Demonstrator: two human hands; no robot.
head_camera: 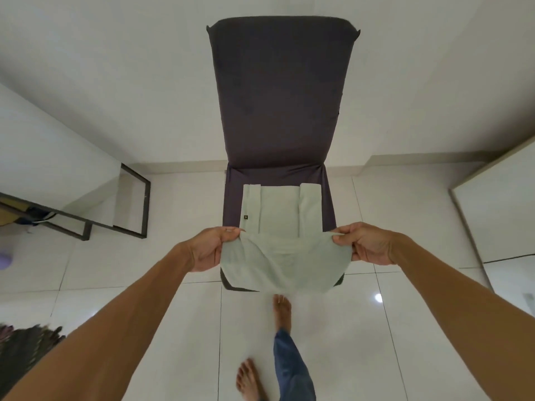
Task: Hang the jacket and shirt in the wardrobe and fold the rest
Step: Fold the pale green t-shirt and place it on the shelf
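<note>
You have the pale mint-green cotton garment [279, 215] lying on the seat of the dark grey fabric-covered chair [282, 96], at twelve o'clock from you; its two sides are turned in as long flaps, and its near end is lifted off the front of the seat.

Your left hand [212, 250] pinches the near corner at nine o'clock of the cloth, fingers curled round the edge; your right hand [367, 244] pinches the matching corner at three o'clock in the same way; neither hand holds anything else.

The step in hand looks like the crosswise fold, so carry both corners together toward twelve o'clock; keep them level and draw them slightly apart, since the edge sags between them now; lay the near edge squarely on the far one, and watch that the side flaps do not slide open as the cloth passes over them; the seat is barely wider than the garment, so set it down centred.

Both forearms reach out nearly straight, coming in from seven and five o'clock; the hands sit at equal height, just above the seat's front edge.
</note>
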